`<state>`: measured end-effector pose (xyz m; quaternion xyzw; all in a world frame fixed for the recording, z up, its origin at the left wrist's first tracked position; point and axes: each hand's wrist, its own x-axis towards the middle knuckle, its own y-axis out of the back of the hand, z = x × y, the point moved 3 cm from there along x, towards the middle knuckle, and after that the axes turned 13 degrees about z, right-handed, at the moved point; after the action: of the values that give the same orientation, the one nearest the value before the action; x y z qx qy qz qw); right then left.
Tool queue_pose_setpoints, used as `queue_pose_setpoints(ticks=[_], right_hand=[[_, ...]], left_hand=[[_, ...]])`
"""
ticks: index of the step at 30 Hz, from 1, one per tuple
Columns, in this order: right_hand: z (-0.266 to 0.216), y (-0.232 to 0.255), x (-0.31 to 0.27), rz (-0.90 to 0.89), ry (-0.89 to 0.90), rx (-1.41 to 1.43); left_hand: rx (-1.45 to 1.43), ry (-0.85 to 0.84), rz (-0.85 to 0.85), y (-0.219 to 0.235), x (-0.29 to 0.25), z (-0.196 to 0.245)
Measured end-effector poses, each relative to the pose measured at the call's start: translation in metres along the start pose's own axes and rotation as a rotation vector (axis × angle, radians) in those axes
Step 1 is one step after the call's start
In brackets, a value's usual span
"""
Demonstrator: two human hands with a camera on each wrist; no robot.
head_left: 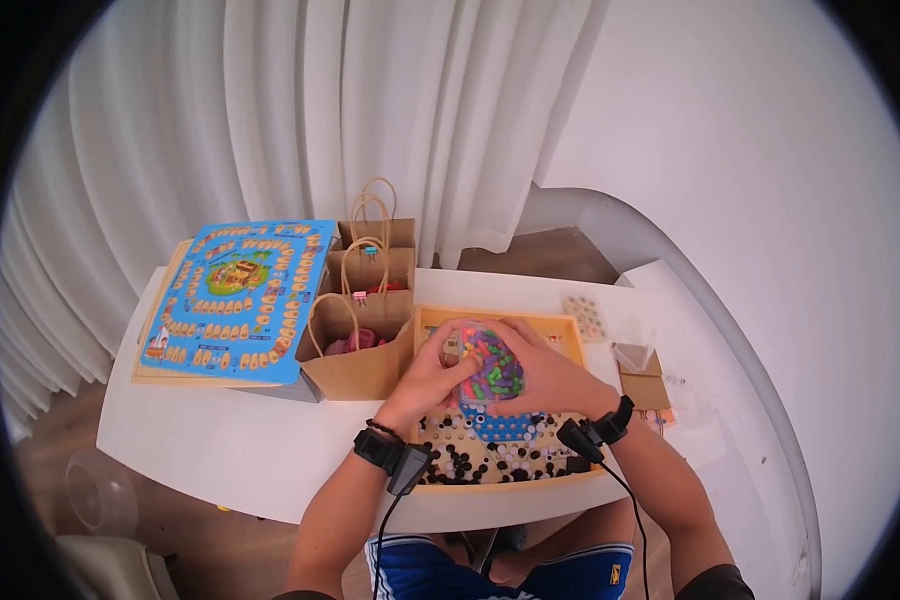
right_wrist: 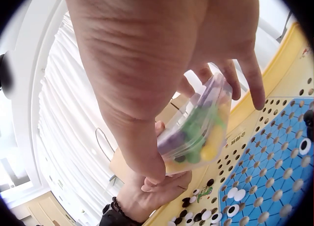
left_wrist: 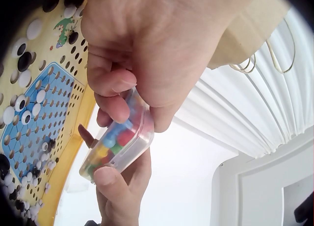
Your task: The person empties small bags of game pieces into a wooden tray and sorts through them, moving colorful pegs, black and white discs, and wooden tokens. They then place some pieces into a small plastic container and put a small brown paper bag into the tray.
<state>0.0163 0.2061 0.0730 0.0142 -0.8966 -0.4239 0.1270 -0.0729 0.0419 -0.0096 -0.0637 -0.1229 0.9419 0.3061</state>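
Both hands hold a clear plastic box (head_left: pixel 492 366) of small coloured pegs above a wooden game board. The left hand (head_left: pixel 436 378) grips its left side; in the left wrist view, that hand (left_wrist: pixel 147 49) has its fingers and thumb round one end of the box (left_wrist: pixel 120 142). At the other side the right hand (head_left: pixel 560 378) holds the box, and in the right wrist view its thumb and fingers (right_wrist: pixel 228 74) lie along the box (right_wrist: pixel 198 130). Black and white pieces (head_left: pixel 460 465) lie on the board, some around a blue hexagon pattern (head_left: pixel 505 427).
A blue printed game board (head_left: pixel 240 300) lies at the left of the white table (head_left: pixel 210 440). Brown paper bags (head_left: pixel 355 370) with handles stand beside it. Right of the wooden tray (head_left: pixel 578 345) are a clear bag (head_left: pixel 632 355), a brown packet (head_left: pixel 645 385) and a sheet of round pieces (head_left: pixel 584 316).
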Motion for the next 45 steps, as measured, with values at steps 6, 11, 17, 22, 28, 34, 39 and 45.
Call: queue_pose_setpoints(ticks=[6,11,17,22,28,34,39,45], right_hand=[[0.006,-0.005,-0.006,0.096,0.071,-0.195],[-0.005,-0.002,-0.007,0.110,0.054,-0.210],[0.000,-0.006,-0.015,0.135,0.198,-0.368],[-0.005,-0.007,-0.020,0.096,0.116,-0.318],[0.002,0.052,-0.047,0.224,0.084,-0.249],[0.067,0.112,-0.100,0.176,-0.190,-0.496],[0.097,0.102,-0.113,0.007,-0.257,-0.550],[0.101,0.096,-0.100,0.084,-0.183,-0.604]], left_hand=[[-0.004,0.011,-0.007,0.000,-0.003,0.002],[-0.002,0.015,-0.017,0.001,0.000,0.000],[0.027,0.018,-0.081,-0.003,-0.006,0.007],[0.067,0.026,-0.122,-0.007,-0.011,0.009],[-0.084,-0.022,-0.129,-0.001,-0.003,0.001],[-0.049,-0.096,-0.154,-0.004,-0.003,0.002],[-0.082,-0.101,-0.139,-0.005,-0.004,0.004],[-0.089,-0.126,-0.170,-0.003,-0.003,0.002]])
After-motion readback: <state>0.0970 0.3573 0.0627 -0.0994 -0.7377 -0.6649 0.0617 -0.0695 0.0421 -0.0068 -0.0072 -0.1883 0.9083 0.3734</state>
